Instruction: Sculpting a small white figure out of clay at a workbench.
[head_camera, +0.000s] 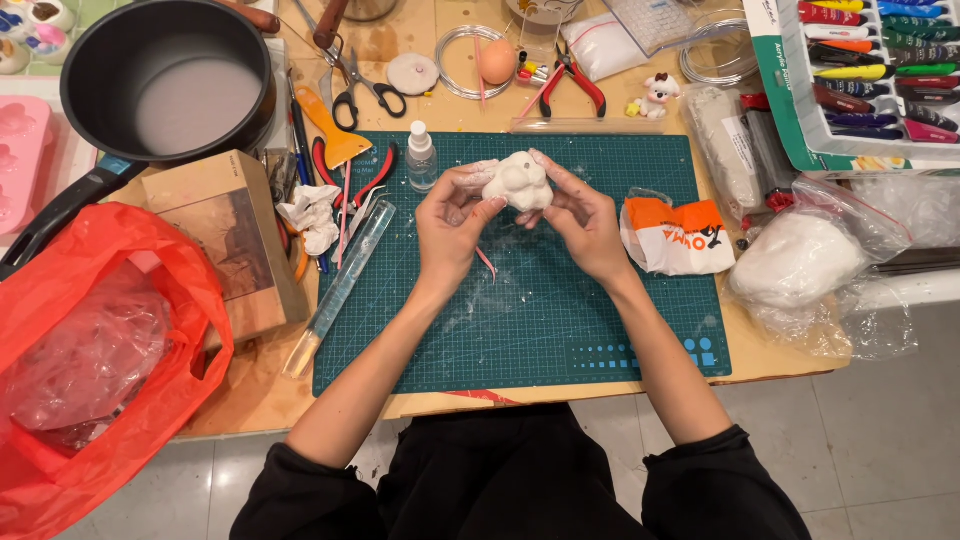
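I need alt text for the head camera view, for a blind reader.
Both hands, left hand and right hand, hold a white clay lump above a green cutting mat. Scissors, pliers and paint tubes lie around.

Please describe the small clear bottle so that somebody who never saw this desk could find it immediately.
Start at the green cutting mat in the middle of the desk. Near its upper left corner, just left of the left hand, stands the small clear bottle. It alone stands upright there, with a white cap; the tools beside it lie flat.
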